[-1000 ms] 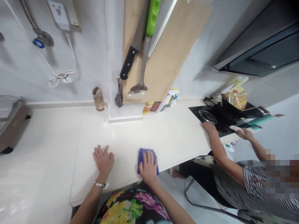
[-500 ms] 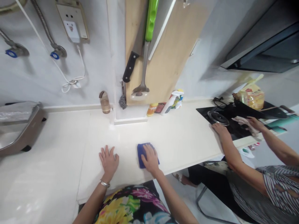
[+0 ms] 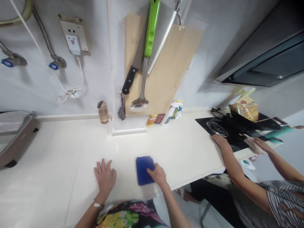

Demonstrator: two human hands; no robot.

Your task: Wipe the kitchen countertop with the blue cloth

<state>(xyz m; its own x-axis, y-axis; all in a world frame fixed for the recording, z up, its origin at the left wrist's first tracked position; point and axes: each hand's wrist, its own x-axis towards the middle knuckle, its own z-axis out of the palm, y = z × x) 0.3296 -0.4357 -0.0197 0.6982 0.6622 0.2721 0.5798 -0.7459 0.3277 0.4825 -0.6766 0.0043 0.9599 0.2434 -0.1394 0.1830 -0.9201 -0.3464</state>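
A folded blue cloth [image 3: 143,171] is at the front part of the white countertop [image 3: 118,167]. My right hand [image 3: 158,174] grips its right edge, thumb on top and the other fingers out of sight beneath or behind it. Whether the cloth touches the counter or is slightly raised, I cannot tell. To the left, my left hand [image 3: 104,176] lies on the counter with its fingers spread and nothing in it. A bracelet [image 3: 97,205] circles that wrist.
A co-worker's hands rest by the black cooktop [image 3: 235,147] at right, one holding a pale cloth [image 3: 253,144]. Bottles [image 3: 169,114] and a brown tumbler [image 3: 103,112] stand along the wall. A knife [image 3: 129,79] and a ladle [image 3: 143,79] hang before a cutting board [image 3: 163,76].
My right hand has gone from lying flat on the blue cloth to gripping its right edge. The co-worker's pale cloth has shifted on the cooktop. The view has tilted slightly.
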